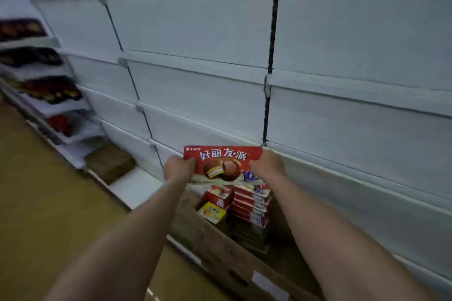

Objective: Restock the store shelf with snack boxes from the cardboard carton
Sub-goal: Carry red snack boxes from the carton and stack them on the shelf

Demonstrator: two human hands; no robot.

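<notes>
A red snack box [223, 165] with a chocolate pie picture is held up in front of the white store shelf [195, 66]. My left hand [178, 166] grips its left edge and my right hand [267, 163] grips its right edge. Directly below stands the open cardboard carton [220, 249], with a stack of red snack boxes [252, 208] and a yellow snack box [212, 212] inside. The shelf boards near the box are bare.
Further left, shelves [41, 88] carry dark and red packaged goods. A second, closed brown carton [108, 162] sits on the lowest shelf at left. The floor [36, 190] is yellowish-brown and runs along the shelf's left side.
</notes>
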